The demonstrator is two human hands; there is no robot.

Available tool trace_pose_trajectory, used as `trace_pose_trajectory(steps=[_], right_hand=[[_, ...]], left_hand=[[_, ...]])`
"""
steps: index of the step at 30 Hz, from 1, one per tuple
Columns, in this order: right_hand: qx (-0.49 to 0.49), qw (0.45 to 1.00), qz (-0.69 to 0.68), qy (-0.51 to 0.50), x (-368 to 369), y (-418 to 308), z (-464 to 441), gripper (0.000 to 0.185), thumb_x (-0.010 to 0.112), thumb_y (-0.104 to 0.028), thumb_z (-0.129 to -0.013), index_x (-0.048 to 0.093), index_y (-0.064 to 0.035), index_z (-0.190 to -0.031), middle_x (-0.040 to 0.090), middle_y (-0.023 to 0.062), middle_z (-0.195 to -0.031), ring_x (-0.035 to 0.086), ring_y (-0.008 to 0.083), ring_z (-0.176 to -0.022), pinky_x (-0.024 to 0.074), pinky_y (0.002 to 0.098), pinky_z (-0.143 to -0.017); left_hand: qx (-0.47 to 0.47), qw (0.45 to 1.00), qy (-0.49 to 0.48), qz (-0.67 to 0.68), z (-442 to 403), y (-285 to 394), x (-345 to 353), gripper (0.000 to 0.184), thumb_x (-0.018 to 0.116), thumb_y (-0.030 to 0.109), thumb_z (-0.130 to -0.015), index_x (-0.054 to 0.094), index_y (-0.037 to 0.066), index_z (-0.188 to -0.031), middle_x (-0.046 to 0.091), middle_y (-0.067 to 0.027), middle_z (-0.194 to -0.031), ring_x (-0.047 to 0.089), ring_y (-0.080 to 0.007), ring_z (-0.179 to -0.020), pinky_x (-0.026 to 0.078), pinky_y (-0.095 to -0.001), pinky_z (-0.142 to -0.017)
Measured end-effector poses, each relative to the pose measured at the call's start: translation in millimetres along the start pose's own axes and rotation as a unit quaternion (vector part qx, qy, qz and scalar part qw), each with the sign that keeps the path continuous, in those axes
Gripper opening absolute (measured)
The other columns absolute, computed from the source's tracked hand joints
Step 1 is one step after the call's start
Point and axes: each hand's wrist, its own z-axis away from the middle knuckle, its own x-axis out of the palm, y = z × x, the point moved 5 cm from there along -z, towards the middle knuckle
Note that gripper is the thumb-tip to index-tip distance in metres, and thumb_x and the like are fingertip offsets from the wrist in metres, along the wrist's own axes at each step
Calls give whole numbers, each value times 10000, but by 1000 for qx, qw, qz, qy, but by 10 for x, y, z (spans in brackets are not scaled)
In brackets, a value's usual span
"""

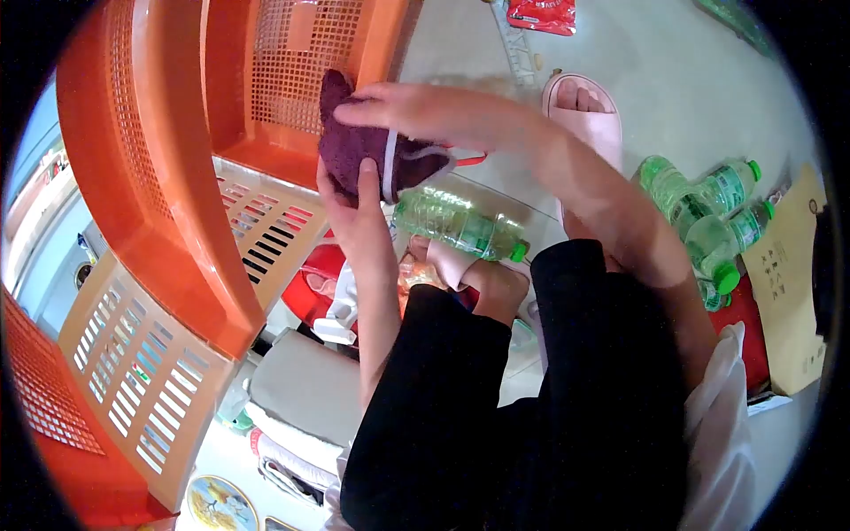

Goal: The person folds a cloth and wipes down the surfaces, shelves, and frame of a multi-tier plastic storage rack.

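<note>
A dark purple cloth (pixel 345 146) with a white edge strip is held up in front of an orange basket rack. My left hand (pixel 354 212) grips it from below, thumb pressed on its face. Over its upper side lies my right hand (pixel 385 106), with the fingers closed on the fabric. The cloth is bunched, and part of it hangs to the right near a thin red strip. Just beneath it, a green-capped plastic bottle (pixel 460 226) lies on its side.
The orange rack (pixel 168 177) with slatted shelves fills the left. Several bottles (pixel 708 212) and a brown envelope (pixel 788 283) lie at right. A pink slipper (pixel 598 133) with a foot stands on the floor. A grey cushioned item (pixel 305 385) is lower left; a red packet (pixel 542 13) lies at top.
</note>
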Motion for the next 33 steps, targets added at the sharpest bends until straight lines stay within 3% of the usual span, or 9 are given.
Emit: trace_pose_trajectory(steps=[1, 3, 6, 8, 12, 16, 20, 25, 33], right_hand=[[1, 1000, -2, -3, 21, 147, -82, 496, 593, -314, -745, 481, 36, -1078, 600, 160, -938, 601, 268, -795, 474, 336, -693], [-215, 954, 206, 43, 54, 220, -260, 575, 642, -309, -682, 468, 35, -1109, 596, 176, -952, 598, 286, -826, 475, 345, -719], [-186, 945, 256, 84, 104, 39, -339, 572, 655, -274, -638, 494, 0, -1113, 590, 169, -978, 584, 267, -882, 462, 327, -779], [-222, 940, 242, 90, 223, -113, -406, 532, 641, -264, -645, 511, -27, -1103, 585, 180, -989, 572, 291, -913, 454, 345, -811], [-352, 893, 266, 88, 699, 55, -808, 556, 622, -235, -646, 477, -4, -1130, 558, 204, -991, 541, 329, -919, 426, 375, -836], [-225, 869, 439, -37, 1129, 396, -818, 508, 528, -161, -696, 447, -11, -1174, 482, 210, -1066, 464, 350, -968, 393, 399, -850], [-299, 794, 529, 23, 1121, 544, -605, 492, 550, -246, -736, 478, -78, -1193, 525, 101, -1053, 445, 294, -988, 380, 405, -845], [-322, 708, 628, 9, 1090, 419, -665, 443, 570, -313, -733, 540, -171, -1151, 540, 0, -1007, 423, 229, -993, 325, 400, -875], [-287, 718, 633, 38, 1378, 384, -1210, 275, 555, -141, -709, 586, -129, -982, 550, 51, -973, 477, 225, -944, 381, 376, -839]], left_hand=[[-1, 1000, 3, -2, 37, 7, -75, 552, 542, 151, -838, 270, -32, -1281, 384, -180, -1250, 401, -228, -1138, 311, -309, -956], [6, 975, -120, -186, 174, 88, -117, 535, 523, 166, -853, 276, -28, -1286, 385, -169, -1259, 426, -215, -1113, 333, -309, -935], [53, 907, -180, -378, 542, 188, -505, 541, 515, 177, -856, 268, -21, -1295, 460, -158, -1197, 484, -201, -1046, 368, -298, -888], [-261, 884, -241, -303, 720, 52, -817, 551, 507, 188, -861, 256, -28, -1301, 534, -147, -1113, 524, -192, -989, 387, -290, -854], [-275, 892, -137, -331, 723, -234, -1161, 577, 509, 179, -866, 212, -42, -1309, 574, -138, -1044, 545, -180, -946, 403, -288, -822], [-68, 970, 4, -232, 366, -206, -1221, 676, 557, 123, -834, 127, -30, -1333, 471, -162, -1191, 477, -200, -1068, 354, -308, -914], [86, 971, 166, -149, 166, -27, -1123, 774, 592, 52, -791, 59, 1, -1349, 328, -153, -1302, 373, -197, -1165, 319, -329, -969], [88, 980, 154, -94, 178, 2, -1092, 834, 576, -47, -741, 19, 26, -1357, 270, -153, -1334, 327, -244, -1207, 304, -368, -994], [48, 987, 137, -68, 248, -81, -1205, 729, 559, 7, -763, 117, -22, -1342, 269, -134, -1359, 326, -213, -1216, 271, -330, -1004]])
